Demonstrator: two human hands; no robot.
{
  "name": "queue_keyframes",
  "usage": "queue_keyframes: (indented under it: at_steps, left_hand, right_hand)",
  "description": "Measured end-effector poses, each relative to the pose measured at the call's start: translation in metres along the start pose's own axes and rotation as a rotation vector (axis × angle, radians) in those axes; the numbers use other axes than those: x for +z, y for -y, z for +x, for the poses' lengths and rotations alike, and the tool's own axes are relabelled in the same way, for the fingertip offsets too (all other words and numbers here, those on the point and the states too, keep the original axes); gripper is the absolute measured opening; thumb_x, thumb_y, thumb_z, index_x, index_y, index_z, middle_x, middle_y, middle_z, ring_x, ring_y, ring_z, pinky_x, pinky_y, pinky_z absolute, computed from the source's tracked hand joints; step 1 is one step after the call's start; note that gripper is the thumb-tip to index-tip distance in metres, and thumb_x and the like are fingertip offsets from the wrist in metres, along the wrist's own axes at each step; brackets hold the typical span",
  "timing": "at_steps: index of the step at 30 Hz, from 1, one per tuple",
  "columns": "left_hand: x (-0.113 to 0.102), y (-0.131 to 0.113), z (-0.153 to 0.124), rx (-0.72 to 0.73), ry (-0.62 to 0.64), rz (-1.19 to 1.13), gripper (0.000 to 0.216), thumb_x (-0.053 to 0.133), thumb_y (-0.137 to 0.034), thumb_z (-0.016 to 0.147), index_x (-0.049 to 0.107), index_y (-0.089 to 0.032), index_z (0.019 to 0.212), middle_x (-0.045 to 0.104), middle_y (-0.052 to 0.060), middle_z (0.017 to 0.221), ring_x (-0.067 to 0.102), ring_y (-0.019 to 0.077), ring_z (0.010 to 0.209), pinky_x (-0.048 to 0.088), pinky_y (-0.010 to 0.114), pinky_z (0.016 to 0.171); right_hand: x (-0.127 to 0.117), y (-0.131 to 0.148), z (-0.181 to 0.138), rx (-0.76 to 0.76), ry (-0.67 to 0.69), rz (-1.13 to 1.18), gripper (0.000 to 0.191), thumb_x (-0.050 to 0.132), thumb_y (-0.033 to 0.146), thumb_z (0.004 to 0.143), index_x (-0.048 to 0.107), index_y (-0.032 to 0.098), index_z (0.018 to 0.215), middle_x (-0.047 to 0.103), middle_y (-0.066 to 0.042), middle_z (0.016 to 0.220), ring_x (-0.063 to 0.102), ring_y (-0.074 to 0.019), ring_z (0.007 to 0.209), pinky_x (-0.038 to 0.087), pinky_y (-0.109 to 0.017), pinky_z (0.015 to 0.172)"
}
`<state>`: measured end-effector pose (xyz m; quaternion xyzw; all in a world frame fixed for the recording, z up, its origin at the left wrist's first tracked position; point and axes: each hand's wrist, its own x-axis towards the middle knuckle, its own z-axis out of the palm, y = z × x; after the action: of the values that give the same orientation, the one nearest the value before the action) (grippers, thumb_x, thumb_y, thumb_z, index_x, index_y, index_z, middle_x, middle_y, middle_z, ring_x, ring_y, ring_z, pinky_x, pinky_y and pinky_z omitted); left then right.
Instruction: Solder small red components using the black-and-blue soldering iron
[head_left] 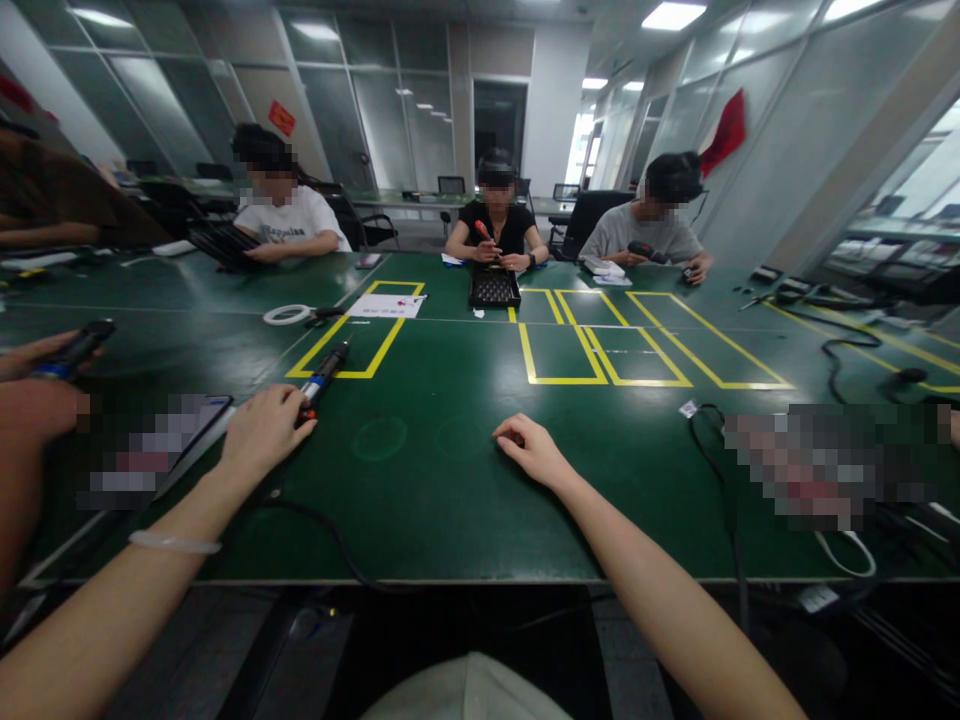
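My left hand (264,428) is closed round the handle of a black electric screwdriver (324,372) that lies on the green table (450,500), its tip pointing away from me toward a yellow taped rectangle (360,345). A black cord (330,530) runs from the tool back over the near table edge. My right hand (531,450) rests on the table with its fingers curled over a small reddish object (513,438) that I cannot make out.
Three people sit at the far side, one behind a black parts tray (493,288). More yellow taped boxes (615,345) mark the middle. A white tape roll (286,314), a paper sheet (386,305) and cables (847,350) lie around. Another person's hand (30,365) holds a tool at left.
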<state>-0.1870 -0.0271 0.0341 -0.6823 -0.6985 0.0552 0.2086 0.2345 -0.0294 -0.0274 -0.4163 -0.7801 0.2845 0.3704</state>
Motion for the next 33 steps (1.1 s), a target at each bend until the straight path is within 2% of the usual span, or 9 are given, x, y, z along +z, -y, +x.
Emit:
queue_keyframes:
  at_steps: [4,8,12,15,19,22,24,27,33]
  left_hand:
    - [-0.006,-0.005,-0.001,-0.002,-0.001,0.016,0.035,0.042,-0.038,0.093,0.058,-0.012,0.109,0.058,0.012,0.118,0.051,0.0247,0.104,0.038,0.03,0.086]
    - [-0.015,-0.009,0.0,-0.001,-0.072,0.0,0.036,0.037,-0.036,0.094,0.06,-0.009,0.103,0.062,0.014,0.109,0.054,0.0273,0.099,0.039,0.034,0.085]
    - [-0.032,-0.036,0.002,-0.035,-0.185,-0.168,0.037,0.033,-0.037,0.096,0.059,-0.012,0.105,0.063,0.014,0.106,0.057,0.0281,0.099,0.041,0.037,0.085]
    - [-0.045,-0.076,0.001,0.021,-0.074,-0.565,0.036,0.035,-0.042,0.095,0.059,-0.018,0.108,0.067,0.009,0.1,0.062,0.0239,0.092,0.044,0.033,0.081]
    - [-0.061,-0.146,-0.001,0.236,0.136,-1.204,0.035,0.038,-0.044,0.093,0.058,-0.018,0.106,0.066,0.004,0.09,0.063,0.0171,0.082,0.048,0.029,0.078]
    - [-0.065,-0.191,-0.004,0.286,0.274,-1.485,0.037,0.04,-0.041,0.091,0.056,-0.015,0.112,0.06,0.003,0.081,0.058,0.0136,0.07,0.048,0.027,0.069]
    - [-0.062,-0.212,-0.008,0.302,0.346,-1.593,0.039,0.04,-0.04,0.091,0.053,-0.014,0.118,0.056,0.001,0.078,0.053,0.0117,0.065,0.046,0.025,0.063]
    - [-0.053,-0.227,-0.015,0.379,0.397,-1.655,0.041,0.039,-0.041,0.093,0.051,-0.015,0.123,0.054,0.001,0.079,0.049,0.0107,0.064,0.043,0.023,0.06]
    - [-0.046,-0.227,-0.022,0.413,0.377,-1.63,0.049,0.038,-0.046,0.095,0.047,-0.014,0.13,0.052,0.0,0.073,0.047,0.0105,0.06,0.039,0.023,0.056]
  right_hand:
    - [0.001,-0.001,0.0,-0.001,0.011,-0.008,0.012,0.056,0.019,0.086,0.066,0.018,0.093,0.059,-0.003,0.09,0.055,-0.0124,0.075,0.043,-0.025,0.07]
    - [0.001,-0.001,0.0,0.0,0.009,-0.015,0.012,0.056,0.019,0.087,0.066,0.018,0.093,0.059,-0.003,0.09,0.055,-0.012,0.074,0.043,-0.025,0.069]
    - [0.001,0.0,0.0,-0.001,0.013,-0.021,0.012,0.056,0.019,0.087,0.066,0.019,0.092,0.059,-0.003,0.09,0.055,-0.0122,0.074,0.043,-0.025,0.069]
    - [0.001,0.001,0.001,0.005,0.015,-0.021,0.012,0.056,0.019,0.086,0.066,0.019,0.092,0.059,-0.003,0.09,0.055,-0.0123,0.074,0.043,-0.025,0.068]
    - [0.001,0.002,0.0,-0.007,0.013,-0.007,0.012,0.056,0.02,0.086,0.066,0.019,0.092,0.06,-0.003,0.089,0.055,-0.0122,0.073,0.043,-0.025,0.068]
    - [0.001,0.003,0.0,-0.02,0.025,0.045,0.016,0.057,0.02,0.085,0.063,0.019,0.099,0.062,-0.002,0.09,0.056,-0.0123,0.073,0.044,-0.025,0.067]
    - [0.002,0.005,0.0,-0.027,0.049,0.112,0.024,0.058,0.019,0.083,0.059,0.019,0.107,0.063,-0.002,0.092,0.056,-0.0121,0.073,0.044,-0.024,0.066]
    - [0.003,0.008,0.0,-0.057,0.091,0.175,0.026,0.06,0.021,0.083,0.056,0.019,0.108,0.064,-0.001,0.092,0.057,-0.0118,0.072,0.045,-0.024,0.065]
    - [0.005,0.01,-0.001,-0.043,0.104,0.167,0.014,0.062,0.028,0.084,0.061,0.018,0.095,0.063,0.0,0.081,0.054,-0.0116,0.067,0.044,-0.023,0.064]
